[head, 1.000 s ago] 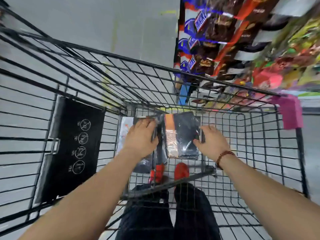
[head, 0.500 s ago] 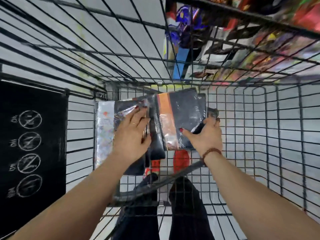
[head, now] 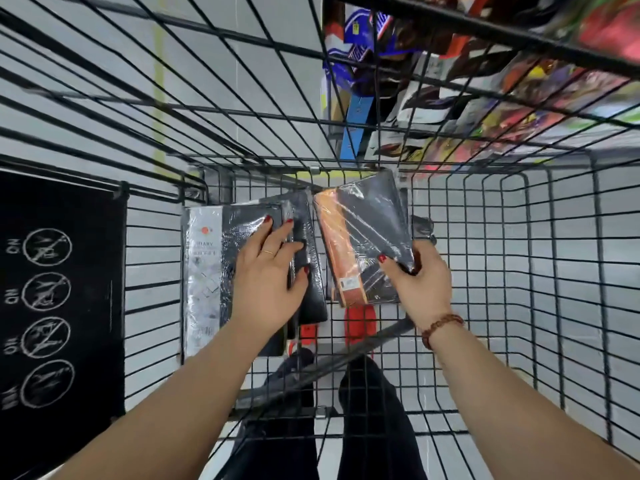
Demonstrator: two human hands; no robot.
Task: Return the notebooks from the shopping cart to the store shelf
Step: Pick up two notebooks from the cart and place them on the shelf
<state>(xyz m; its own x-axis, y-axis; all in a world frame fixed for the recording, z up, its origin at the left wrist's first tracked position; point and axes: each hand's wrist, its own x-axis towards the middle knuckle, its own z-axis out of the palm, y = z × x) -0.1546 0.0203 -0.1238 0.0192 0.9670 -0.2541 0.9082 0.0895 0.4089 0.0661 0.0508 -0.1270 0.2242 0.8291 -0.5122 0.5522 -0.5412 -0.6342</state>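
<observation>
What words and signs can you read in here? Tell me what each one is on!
"NO": beside the upper crossed-out circle signs on the black panel on the cart's left side; the lower labels are blurred.
"...DIARY": partly legible on the silver strip of the notebook under the left hand; the lines below it are too small.
White sticker on the orange-spined notebook held by the right hand: too small.
Candy wrappers beyond the cart: too blurred.

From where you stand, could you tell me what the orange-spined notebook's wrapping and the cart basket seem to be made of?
The orange-spined notebook looks sealed in clear, glossy plastic film: bright glare streaks and wrinkles run across its dark cover. What the cover beneath is made of cannot be told. The cart basket appears to be metal wire with a dark, probably painted or coated finish: thin, rigid rods crossing in a regular grid.
</observation>
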